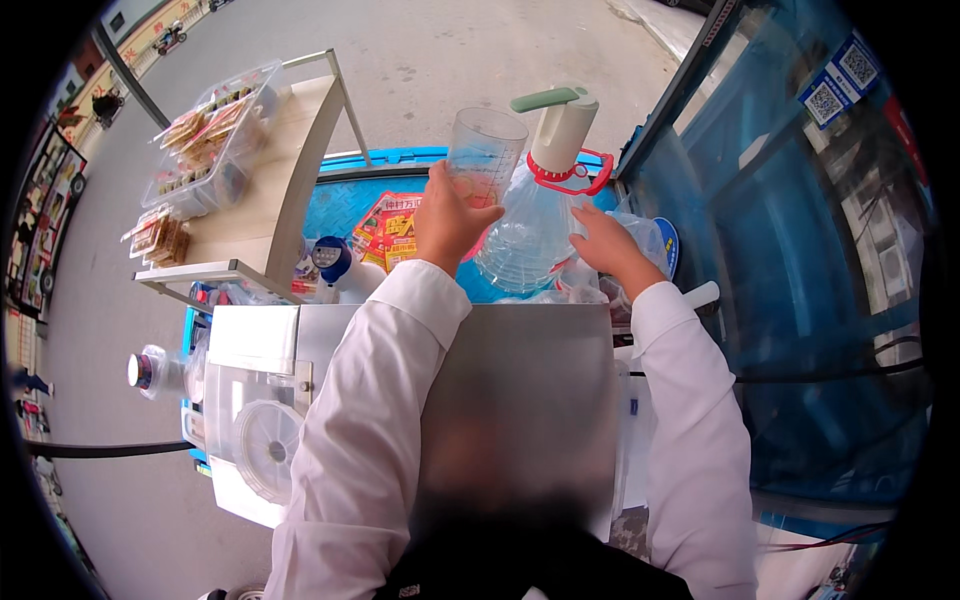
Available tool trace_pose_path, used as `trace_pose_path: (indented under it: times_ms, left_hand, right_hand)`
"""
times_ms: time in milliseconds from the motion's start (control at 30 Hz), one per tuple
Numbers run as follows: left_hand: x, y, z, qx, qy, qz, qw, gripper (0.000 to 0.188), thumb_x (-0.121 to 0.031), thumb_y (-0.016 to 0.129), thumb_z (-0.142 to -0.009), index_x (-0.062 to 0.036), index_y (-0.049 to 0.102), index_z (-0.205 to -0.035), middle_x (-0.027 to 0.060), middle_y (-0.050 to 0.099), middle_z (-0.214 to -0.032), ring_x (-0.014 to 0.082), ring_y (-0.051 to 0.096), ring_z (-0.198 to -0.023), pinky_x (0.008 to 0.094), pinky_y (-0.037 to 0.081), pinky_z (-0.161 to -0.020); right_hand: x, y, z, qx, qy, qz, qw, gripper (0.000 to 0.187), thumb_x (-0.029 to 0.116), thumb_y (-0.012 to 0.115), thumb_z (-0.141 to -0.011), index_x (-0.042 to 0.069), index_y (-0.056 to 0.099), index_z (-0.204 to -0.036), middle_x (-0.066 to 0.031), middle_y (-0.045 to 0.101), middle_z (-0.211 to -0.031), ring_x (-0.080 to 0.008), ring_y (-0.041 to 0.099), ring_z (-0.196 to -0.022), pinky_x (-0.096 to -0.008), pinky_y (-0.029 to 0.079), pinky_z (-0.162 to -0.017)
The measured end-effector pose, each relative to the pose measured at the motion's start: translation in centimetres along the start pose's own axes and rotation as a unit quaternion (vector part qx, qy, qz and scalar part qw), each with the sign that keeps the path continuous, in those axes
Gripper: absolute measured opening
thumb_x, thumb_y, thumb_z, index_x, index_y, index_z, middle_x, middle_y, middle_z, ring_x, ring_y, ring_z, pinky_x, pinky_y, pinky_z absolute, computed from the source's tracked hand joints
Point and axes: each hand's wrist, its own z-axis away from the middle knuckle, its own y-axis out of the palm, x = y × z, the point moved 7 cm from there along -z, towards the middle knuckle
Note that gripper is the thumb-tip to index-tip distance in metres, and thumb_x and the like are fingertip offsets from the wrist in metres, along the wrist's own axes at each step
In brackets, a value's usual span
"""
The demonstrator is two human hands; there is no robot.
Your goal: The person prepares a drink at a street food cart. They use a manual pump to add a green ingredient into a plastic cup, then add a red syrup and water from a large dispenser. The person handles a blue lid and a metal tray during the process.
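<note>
My left hand (450,218) is closed around a clear plastic measuring cup (490,140), which stands upright with marks on its side. Just right of the cup is a large clear water jug (518,240) with a red handle ring (590,172). On the jug's top sits a white pump (562,130) with a green lever (545,99) pointing left. My right hand (612,245) is beside the jug, its fingers apart and reaching to the jug's right side. Whether those fingertips touch the jug I cannot tell.
A stainless steel counter (530,380) lies before me. On the left, a shelf (285,170) holds a clear bin (215,150) of packaged food. A blue-capped white bottle (345,265) and red-yellow leaflets (390,228) are beyond the counter. A blue-tinted panel (780,260) stands to the right.
</note>
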Motion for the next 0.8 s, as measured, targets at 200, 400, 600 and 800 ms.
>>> trace_pose_path:
  times_ms: [200,400,600,800]
  left_hand:
    - [0.3,-0.6,0.0,-0.01,0.014,0.019,1.0,0.093,-0.027,0.086,-0.058,0.0036,0.038,-0.132,0.0235,0.058,-0.12,0.0374,0.06,-0.108,0.0415,0.051,-0.088]
    - [0.3,-0.3,0.2,-0.019,0.022,0.022,0.999,0.094,-0.027,0.088,-0.058,0.0035,0.038,-0.131,0.0237,0.06,-0.116,0.0365,0.061,-0.106,0.04,0.049,-0.09]
    - [0.2,-0.3,0.2,-0.016,0.024,0.019,0.999,0.095,-0.026,0.088,-0.058,0.0045,0.037,-0.132,0.0241,0.06,-0.116,0.0365,0.061,-0.107,0.0392,0.049,-0.091]
    - [0.3,-0.4,0.4,-0.022,0.026,0.004,0.999,0.098,-0.027,0.088,-0.058,0.0045,0.036,-0.134,0.0246,0.061,-0.116,0.0368,0.061,-0.106,0.0391,0.05,-0.09]
  right_hand:
    - [2.7,-9.2,0.8,-0.279,0.029,-0.079,0.957,0.02,0.022,0.062,-0.087,0.004,0.065,-0.079,-0.0158,0.065,-0.082,-0.0364,0.063,-0.075,-0.0435,0.053,-0.069]
    - [6.4,-13.4,-2.8,-0.371,-0.11,0.03,0.922,0.059,0.025,0.071,-0.079,0.009,0.049,-0.132,-0.013,0.055,-0.129,-0.0315,0.053,-0.118,-0.0415,0.047,-0.095]
    - [5.7,-13.4,-7.0,-0.237,-0.067,-0.001,0.969,0.067,0.027,0.073,-0.078,0.012,0.047,-0.137,-0.0137,0.057,-0.13,-0.0304,0.054,-0.12,-0.0417,0.047,-0.096]
    - [6.6,-13.7,-5.7,-0.242,-0.055,-0.036,0.968,0.059,0.028,0.074,-0.078,0.01,0.051,-0.13,-0.0139,0.065,-0.116,-0.0317,0.063,-0.104,-0.0399,0.05,-0.09]
